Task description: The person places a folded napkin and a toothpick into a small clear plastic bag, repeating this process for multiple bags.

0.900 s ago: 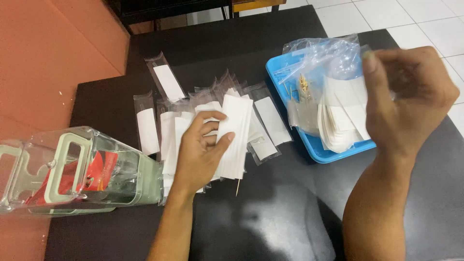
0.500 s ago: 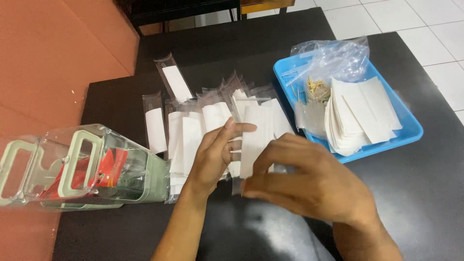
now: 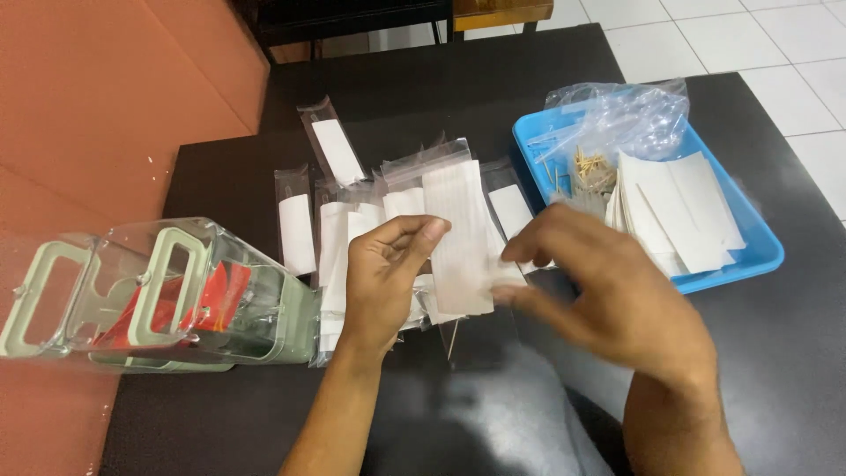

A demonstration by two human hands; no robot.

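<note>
Head view: two hands meet over the middle of a black table (image 3: pixel 264 176). The left hand (image 3: pixel 383 278) pinches a clear sleeve with a white paper slip (image 3: pixel 458 238) between thumb and fingers; the sleeve stands with its long axis running from the near edge toward the far edge, its open clear end pointing away. The right hand (image 3: pixel 608 295) is blurred, its fingertips touching the sleeve's right edge; whether it grips cannot be told. A thin toothpick (image 3: pixel 452 339) sticks out below the sleeve toward the near edge.

Under the hands lies a spread of like sleeves (image 3: pixel 339 242), roughly eight or more, overlapping, too many to count exactly; two lie apart, one (image 3: pixel 333 145) tilted toward the far edge, one (image 3: pixel 295 225) upright at the left. Toward the right edge sits one blue tray (image 3: pixel 758 251) holding a stack of white slips (image 3: pixel 679 211), loose toothpicks (image 3: pixel 590 167) and one crumpled clear bag (image 3: pixel 626 119). At the left edge lies one clear container with pale green handles (image 3: pixel 159 295), red showing inside.
</note>
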